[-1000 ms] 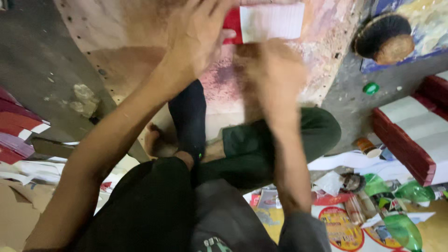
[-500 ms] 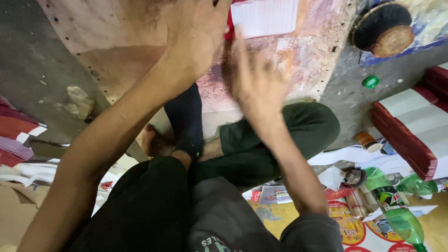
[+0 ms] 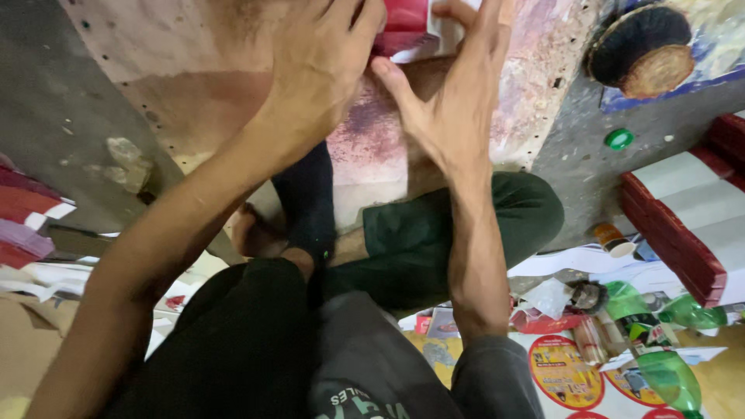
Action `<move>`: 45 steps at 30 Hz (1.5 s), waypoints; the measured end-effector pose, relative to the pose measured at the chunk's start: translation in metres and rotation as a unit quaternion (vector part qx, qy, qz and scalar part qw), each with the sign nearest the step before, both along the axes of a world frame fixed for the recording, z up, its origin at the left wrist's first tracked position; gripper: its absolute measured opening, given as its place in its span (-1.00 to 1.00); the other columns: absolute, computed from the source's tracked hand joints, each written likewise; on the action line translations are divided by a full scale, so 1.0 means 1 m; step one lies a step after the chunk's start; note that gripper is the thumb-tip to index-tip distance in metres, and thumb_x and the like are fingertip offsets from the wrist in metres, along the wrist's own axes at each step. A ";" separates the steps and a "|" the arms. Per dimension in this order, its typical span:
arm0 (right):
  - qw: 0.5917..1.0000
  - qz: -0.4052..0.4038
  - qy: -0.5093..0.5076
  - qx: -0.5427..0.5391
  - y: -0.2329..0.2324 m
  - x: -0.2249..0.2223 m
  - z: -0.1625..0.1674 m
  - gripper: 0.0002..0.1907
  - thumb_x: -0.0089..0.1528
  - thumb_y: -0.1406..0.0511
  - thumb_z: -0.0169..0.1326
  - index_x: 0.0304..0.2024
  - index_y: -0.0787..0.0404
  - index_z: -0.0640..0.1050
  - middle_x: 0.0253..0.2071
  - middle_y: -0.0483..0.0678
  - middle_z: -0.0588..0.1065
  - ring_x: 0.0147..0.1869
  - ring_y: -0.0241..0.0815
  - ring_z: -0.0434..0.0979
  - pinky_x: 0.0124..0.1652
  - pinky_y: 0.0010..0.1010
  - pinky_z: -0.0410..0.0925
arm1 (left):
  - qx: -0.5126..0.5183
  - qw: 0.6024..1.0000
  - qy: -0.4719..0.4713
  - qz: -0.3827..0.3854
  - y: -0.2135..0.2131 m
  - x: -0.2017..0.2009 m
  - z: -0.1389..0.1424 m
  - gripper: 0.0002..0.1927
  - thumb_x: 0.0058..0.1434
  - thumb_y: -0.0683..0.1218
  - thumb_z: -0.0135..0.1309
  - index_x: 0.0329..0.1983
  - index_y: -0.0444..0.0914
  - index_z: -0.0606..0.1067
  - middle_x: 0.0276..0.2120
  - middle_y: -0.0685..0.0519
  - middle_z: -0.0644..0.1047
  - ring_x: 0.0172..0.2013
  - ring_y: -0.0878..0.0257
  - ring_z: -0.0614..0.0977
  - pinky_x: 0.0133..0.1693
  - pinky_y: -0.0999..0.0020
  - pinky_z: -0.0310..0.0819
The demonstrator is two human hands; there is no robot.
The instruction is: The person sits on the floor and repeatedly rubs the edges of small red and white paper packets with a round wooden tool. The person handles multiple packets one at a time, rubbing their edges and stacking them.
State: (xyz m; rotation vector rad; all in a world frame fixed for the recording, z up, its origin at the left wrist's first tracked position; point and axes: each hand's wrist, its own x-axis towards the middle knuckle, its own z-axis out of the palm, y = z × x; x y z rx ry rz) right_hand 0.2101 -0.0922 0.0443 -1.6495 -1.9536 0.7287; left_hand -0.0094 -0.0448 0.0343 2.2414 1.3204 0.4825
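A red and white paper sheet (image 3: pixel 407 31) lies on a stained wooden board (image 3: pixel 194 93) at the top of the view, mostly covered by my hands. My left hand (image 3: pixel 318 70) rests on its left part with the fingers curled over the red edge. My right hand (image 3: pixel 458 93) is beside it, fingers spread, with the fingertips touching the sheet's right side. The board leans over my crossed legs (image 3: pixel 434 233).
A stack of red and white sheets (image 3: pixel 683 225) stands at the right. Green plastic bottles (image 3: pixel 667 380) and round printed labels (image 3: pixel 559 372) lie at the lower right. There is a green cap (image 3: pixel 618 139), a dark round object (image 3: pixel 636 46), and red sheets (image 3: pixel 31 209) at the left.
My right hand has moved up from the board's middle to the sheet. My left hand has slid over the sheet's red edge, and most of the white face is now covered.
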 end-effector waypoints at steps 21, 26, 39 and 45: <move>0.698 -0.431 0.572 -0.002 -0.009 0.104 0.009 -0.21 0.32 0.60 0.18 0.51 0.26 0.15 0.01 -0.01 0.45 -0.24 -0.31 0.40 -0.26 -0.50 0.34 | 0.069 0.995 0.069 -0.015 0.011 0.023 0.014 -0.48 0.29 0.08 0.24 0.24 -0.20 0.44 -0.01 -0.12 0.46 0.05 -0.03 0.45 0.03 0.03 0.44; 0.680 -0.426 0.597 -0.012 -0.011 0.109 0.003 -0.25 0.36 0.60 0.20 0.49 0.28 0.15 0.03 0.01 0.46 -0.21 -0.31 0.42 -0.17 -0.55 0.35 | 0.028 0.998 0.038 -0.048 0.022 0.057 -0.010 -0.57 0.22 -0.27 0.13 0.17 -0.35 0.41 0.05 -0.10 0.47 0.06 -0.01 0.53 0.04 0.12 0.51; 0.702 -0.380 0.602 0.033 -0.012 0.118 -0.015 -0.22 0.36 0.60 0.20 0.52 0.22 0.16 0.25 0.09 0.37 0.09 -0.18 0.47 0.08 -0.40 0.41 | -0.106 0.989 0.101 0.006 0.022 0.089 -0.022 -0.66 0.08 -0.32 0.02 -0.03 -0.37 0.45 -0.18 -0.26 0.49 -0.17 -0.14 0.53 -0.18 -0.03 0.43; 0.710 -0.355 0.607 0.030 -0.021 0.126 -0.026 -0.16 0.31 0.57 0.21 0.51 0.15 0.09 0.26 0.06 0.36 0.11 -0.11 0.49 0.03 -0.27 0.46 | -0.121 0.986 0.111 0.027 0.024 0.086 -0.010 -0.60 0.01 -0.28 0.04 -0.02 -0.29 0.48 -0.20 -0.15 0.48 -0.19 -0.05 0.54 -0.22 0.06 0.44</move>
